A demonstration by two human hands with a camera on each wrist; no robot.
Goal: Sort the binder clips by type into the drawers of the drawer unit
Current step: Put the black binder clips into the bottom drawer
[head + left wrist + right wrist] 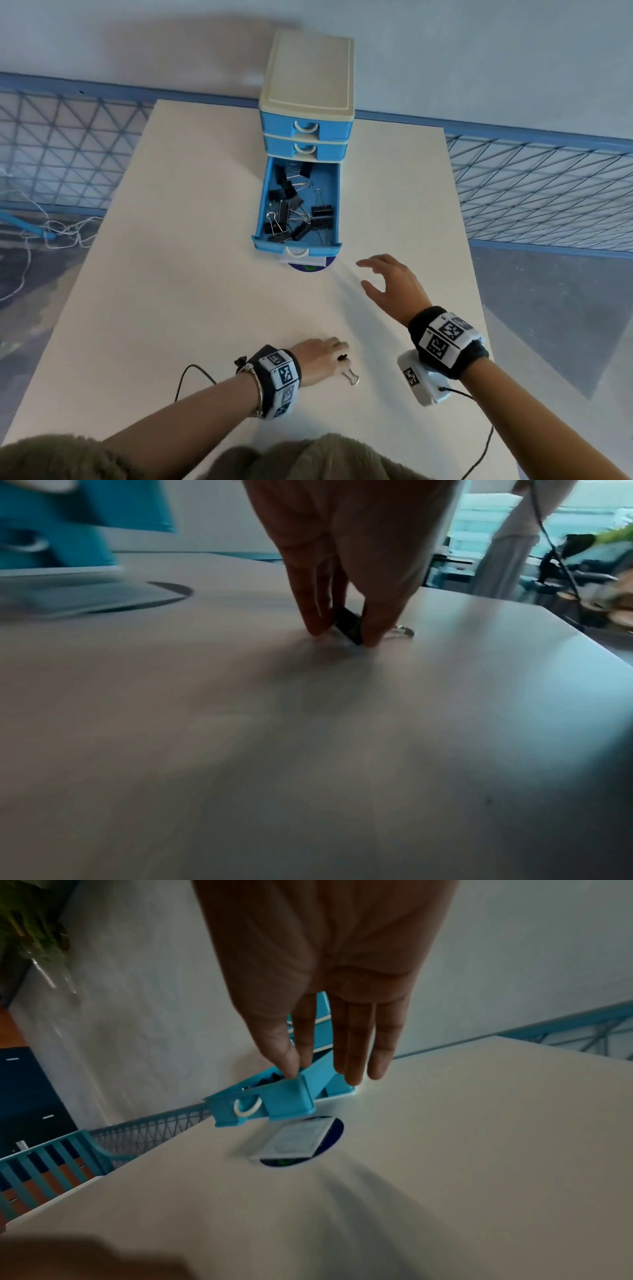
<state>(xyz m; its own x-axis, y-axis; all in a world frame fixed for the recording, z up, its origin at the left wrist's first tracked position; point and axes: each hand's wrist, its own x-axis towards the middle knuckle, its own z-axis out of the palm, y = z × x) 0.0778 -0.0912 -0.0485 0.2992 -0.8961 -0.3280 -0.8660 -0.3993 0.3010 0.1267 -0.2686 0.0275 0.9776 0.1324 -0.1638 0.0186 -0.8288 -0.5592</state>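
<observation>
a single small binder clip (346, 366) is seen lying on the white tabletop (191, 308) at the near edge, directly under the fingertips of the left hand (317, 359), and it is pinched there by its black body between thumb and forefinger, as is shown in the left wrist view. its long axis is judged to run from the black body near the fingers toward the person and a little rightward, the wire loop handles trailing flat on the surface. the bottom drawer (297, 248) of the drawer unit (306, 99) stands pulled out straight ahead, well apart from the clip, so the coming move is judged to be a lift and a carry forward along the table's middle line. the right hand (388, 286) is held nearer the drawer, above the table just to the right of its front, fingers spread and relaxed with nothing in them. the drawer already holds a loose heap of larger black clips (294, 209) with silver wire handles (their exact count cannot be told). the unit is smooth moulded plastic, blue fronts with cream recessed pulls and a cream top; the two upper drawers are closed. the small clip's folded steel body looks hard and slippery.
</observation>
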